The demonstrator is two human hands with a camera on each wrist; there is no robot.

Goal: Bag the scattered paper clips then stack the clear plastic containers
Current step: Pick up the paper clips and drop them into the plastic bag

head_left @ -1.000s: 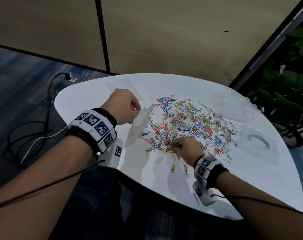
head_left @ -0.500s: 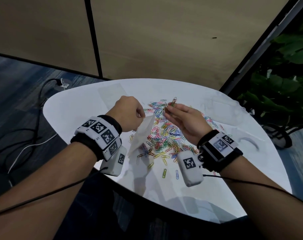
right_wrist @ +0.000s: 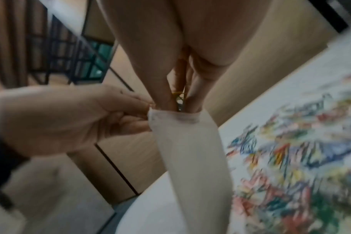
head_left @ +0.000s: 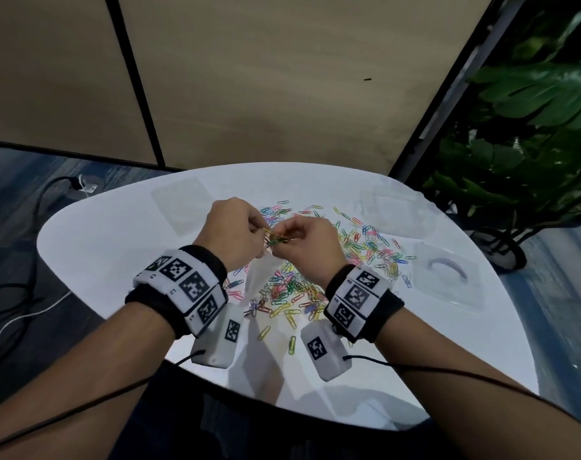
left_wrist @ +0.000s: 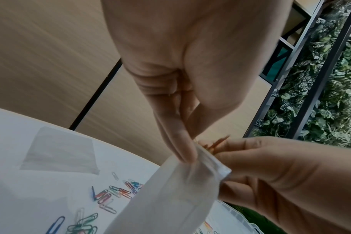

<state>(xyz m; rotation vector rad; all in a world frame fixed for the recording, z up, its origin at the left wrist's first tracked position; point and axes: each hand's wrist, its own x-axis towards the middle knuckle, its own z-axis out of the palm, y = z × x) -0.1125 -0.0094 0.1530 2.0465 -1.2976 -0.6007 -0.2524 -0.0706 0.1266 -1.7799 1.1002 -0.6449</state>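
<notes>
My left hand (head_left: 239,232) pinches the rim of a small translucent plastic bag (left_wrist: 170,194), holding it up above the white table (head_left: 116,227). My right hand (head_left: 304,242) pinches a few coloured paper clips (head_left: 277,239) and its fingertips (right_wrist: 170,101) dip into the bag's open mouth (right_wrist: 174,116). Many coloured paper clips (head_left: 365,244) lie scattered across the middle of the table. Clear plastic containers lie at the table's right (head_left: 445,277), back right (head_left: 388,210) and back left (head_left: 183,200).
A beige partition wall stands behind the table. A large green plant (head_left: 528,134) fills the right side. Cables (head_left: 33,227) run across the blue carpet at the left. The table's near edge (head_left: 282,406) is close to my body.
My right hand lifted from the pile with a few clips and moved left to the bag's mouth. The left hand raised the bag slightly and kept its pinch.
</notes>
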